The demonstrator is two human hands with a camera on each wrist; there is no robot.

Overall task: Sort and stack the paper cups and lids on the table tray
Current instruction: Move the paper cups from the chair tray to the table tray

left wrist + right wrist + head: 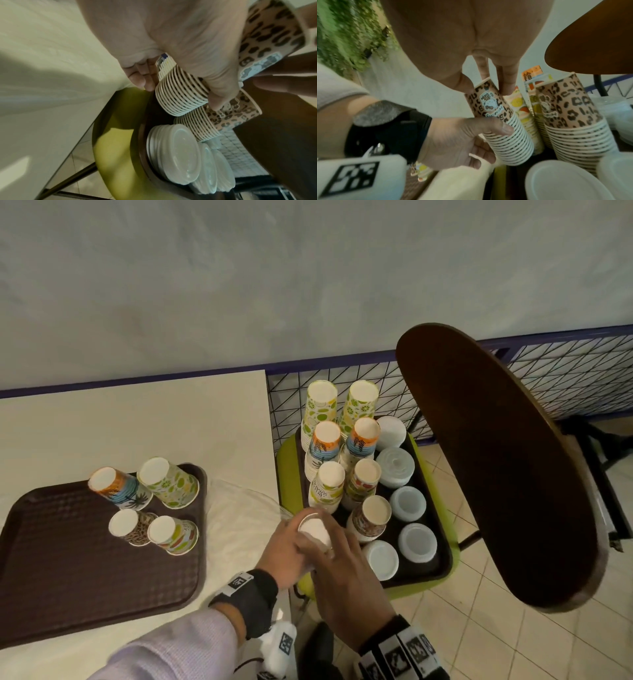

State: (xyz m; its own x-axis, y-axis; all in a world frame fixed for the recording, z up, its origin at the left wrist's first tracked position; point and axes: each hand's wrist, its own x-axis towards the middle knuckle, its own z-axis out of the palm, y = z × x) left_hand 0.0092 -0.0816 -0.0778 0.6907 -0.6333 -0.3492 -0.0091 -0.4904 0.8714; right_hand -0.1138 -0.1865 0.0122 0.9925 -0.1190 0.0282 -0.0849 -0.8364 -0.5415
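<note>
A stack of leopard-print paper cups (510, 142), held upside down, is gripped around its rims by my left hand (471, 136). My right hand (489, 86) pinches the base of the top cup (488, 102) of that stack. In the head view both hands (298, 542) (329, 546) meet over the gap between the table and the chair. The brown table tray (51, 577) carries several single upturned cups, one of them leopard-print (132, 527). A dark tray (442, 556) on the green chair holds tall cup stacks (325, 484) and white lid stacks (416, 542).
A brown chair back (496, 467) looms on the right over the dark tray. A second leopard stack (573, 121) stands close beside the held one. A wire grid panel (565, 378) runs along the wall. The white table edge (270, 440) lies between the two trays.
</note>
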